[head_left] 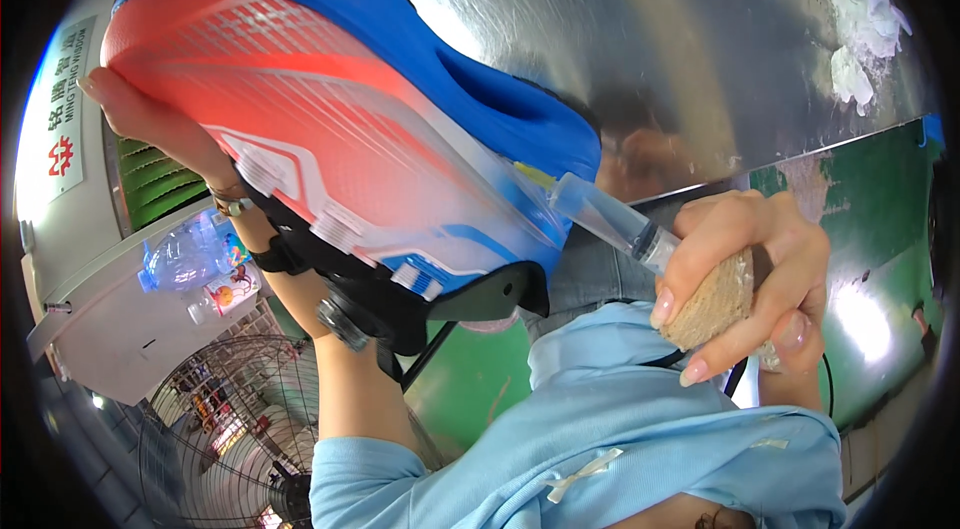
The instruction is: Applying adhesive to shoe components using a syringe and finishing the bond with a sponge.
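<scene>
The right hand (745, 279) is clamped on a clear plastic syringe (610, 219) and a tan sponge-like block (712, 304), the syringe's tip touching the heel edge of a sports shoe (330, 139). The left hand (150, 119) grips the shoe's toe end, holding it sole-up, red-orange tread and blue midsole showing, above the near edge of a steel worktable (700, 39). Plastic bottles (195, 269) and a wire fan guard (230, 419) lie lower left.
</scene>
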`<action>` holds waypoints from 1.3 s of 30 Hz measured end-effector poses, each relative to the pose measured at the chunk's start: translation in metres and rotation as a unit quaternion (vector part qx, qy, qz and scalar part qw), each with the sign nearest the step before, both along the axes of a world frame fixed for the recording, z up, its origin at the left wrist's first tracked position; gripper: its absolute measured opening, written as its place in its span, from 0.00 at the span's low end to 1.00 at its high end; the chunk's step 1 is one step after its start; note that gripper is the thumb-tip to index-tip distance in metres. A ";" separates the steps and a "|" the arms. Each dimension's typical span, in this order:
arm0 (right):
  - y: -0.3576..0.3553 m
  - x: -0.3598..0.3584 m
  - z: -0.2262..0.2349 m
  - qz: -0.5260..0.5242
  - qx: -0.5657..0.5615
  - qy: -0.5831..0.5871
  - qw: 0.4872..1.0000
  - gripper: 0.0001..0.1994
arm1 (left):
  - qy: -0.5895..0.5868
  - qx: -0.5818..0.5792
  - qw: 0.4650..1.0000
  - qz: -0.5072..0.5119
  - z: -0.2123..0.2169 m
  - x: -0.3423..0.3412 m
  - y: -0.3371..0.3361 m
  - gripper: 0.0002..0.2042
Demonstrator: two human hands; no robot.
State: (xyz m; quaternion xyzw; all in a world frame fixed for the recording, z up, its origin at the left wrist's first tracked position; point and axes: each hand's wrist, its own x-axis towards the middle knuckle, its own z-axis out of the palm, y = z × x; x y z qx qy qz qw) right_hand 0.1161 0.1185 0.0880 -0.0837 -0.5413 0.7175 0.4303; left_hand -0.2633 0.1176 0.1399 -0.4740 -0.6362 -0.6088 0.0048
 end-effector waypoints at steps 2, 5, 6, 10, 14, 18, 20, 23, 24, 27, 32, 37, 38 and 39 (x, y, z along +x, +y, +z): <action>-0.002 0.005 -0.003 0.009 -0.013 -0.008 1.000 0.24 | -0.044 -0.020 0.998 -0.029 0.003 0.118 -0.086 0.16; -0.001 0.013 -0.007 0.002 -0.030 -0.032 0.999 0.25 | -0.112 -0.053 0.989 -0.080 -0.007 0.121 -0.082 0.15; -0.005 0.010 -0.003 0.009 -0.029 -0.036 0.999 0.25 | -0.121 -0.059 0.988 -0.080 -0.001 0.122 -0.090 0.15; -0.012 0.021 -0.013 -0.038 -0.076 -0.073 0.994 0.27 | -0.223 -0.088 0.957 -0.165 -0.028 0.113 -0.078 0.14; -0.013 0.023 -0.007 -0.026 -0.094 -0.099 0.990 0.28 | -0.298 -0.117 0.921 -0.220 -0.030 0.058 -0.050 0.15; -0.013 0.017 -0.005 -0.042 -0.079 -0.116 0.989 0.30 | -0.372 -0.139 0.876 -0.274 -0.040 0.007 -0.022 0.16; -0.012 0.011 -0.009 -0.057 -0.054 -0.108 0.991 0.30 | -0.408 -0.147 0.848 -0.305 -0.044 0.011 -0.022 0.17; -0.010 -0.001 -0.019 -0.077 -0.020 -0.099 0.992 0.32 | -0.400 -0.132 0.870 -0.257 -0.076 -0.012 -0.016 0.18; -0.009 -0.004 -0.023 -0.074 -0.014 -0.086 0.993 0.32 | -0.343 -0.110 0.918 -0.167 -0.092 -0.029 -0.020 0.19; -0.008 -0.008 -0.026 -0.075 -0.050 -0.056 0.994 0.30 | -0.353 -0.188 0.914 0.072 -0.100 -0.033 -0.056 0.18; -0.003 -0.022 -0.040 -0.104 0.009 0.010 0.994 0.11 | -0.401 -0.195 0.892 0.074 -0.065 0.019 -0.146 0.14; -0.004 -0.027 -0.045 -0.139 0.062 0.017 0.988 0.13 | -0.539 -0.248 0.805 0.025 -0.058 0.093 -0.203 0.17; -0.004 -0.027 -0.046 -0.145 0.074 0.019 0.986 0.14 | -0.564 -0.253 0.786 0.008 -0.061 0.106 -0.211 0.19; -0.005 -0.027 -0.046 -0.153 0.085 0.021 0.984 0.15 | -0.561 -0.250 0.789 -0.019 -0.066 0.120 -0.218 0.19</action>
